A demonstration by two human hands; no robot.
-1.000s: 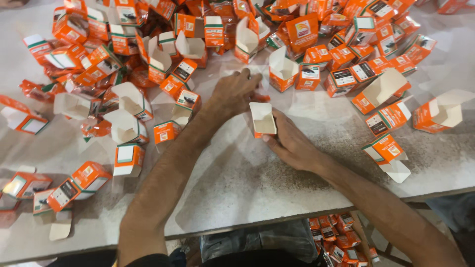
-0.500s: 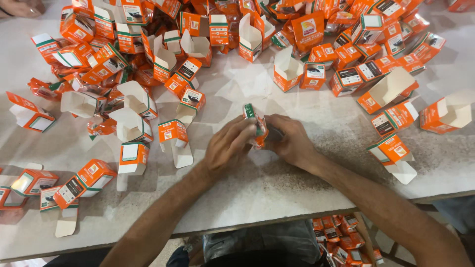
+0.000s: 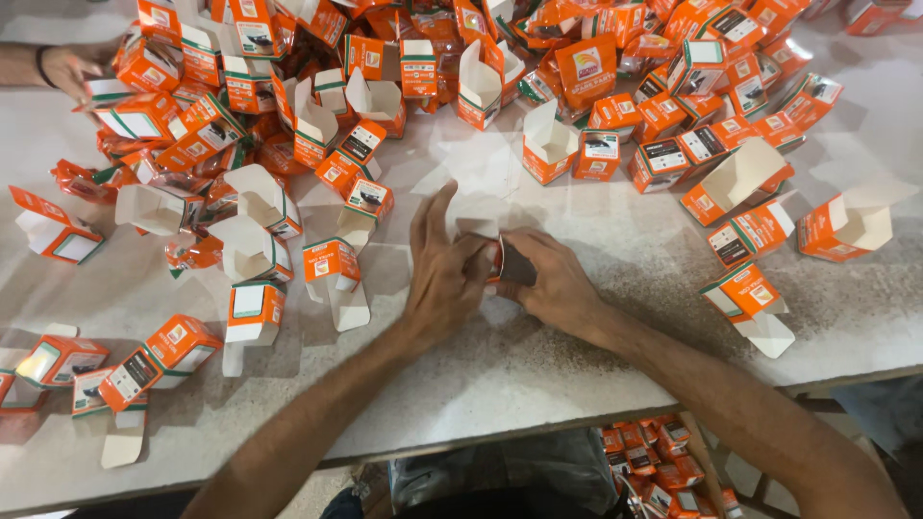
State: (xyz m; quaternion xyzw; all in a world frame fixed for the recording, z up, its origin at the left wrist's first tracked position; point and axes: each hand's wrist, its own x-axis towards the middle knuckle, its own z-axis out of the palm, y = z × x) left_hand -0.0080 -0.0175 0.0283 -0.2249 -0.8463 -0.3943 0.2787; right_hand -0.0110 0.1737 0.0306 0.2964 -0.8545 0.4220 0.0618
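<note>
Centre of frame: left hand (image 3: 444, 279) and right hand (image 3: 550, 279), together, clamped on one small orange cardboard carton (image 3: 507, 261) just above the white desk (image 3: 538, 375). Upper frame: heap of open orange-and-white cartons (image 3: 385, 77). Upper left: another person's hand (image 3: 67, 67).

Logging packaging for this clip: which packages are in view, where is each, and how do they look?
Small carton: between left hand and right hand, dark face showing.
Carton heap: across the table's far side, orange-white-green, many open.
Open carton: far right, orange, white inside.
Closed cartons: near left, orange.
Cartons below table: orange.
</note>
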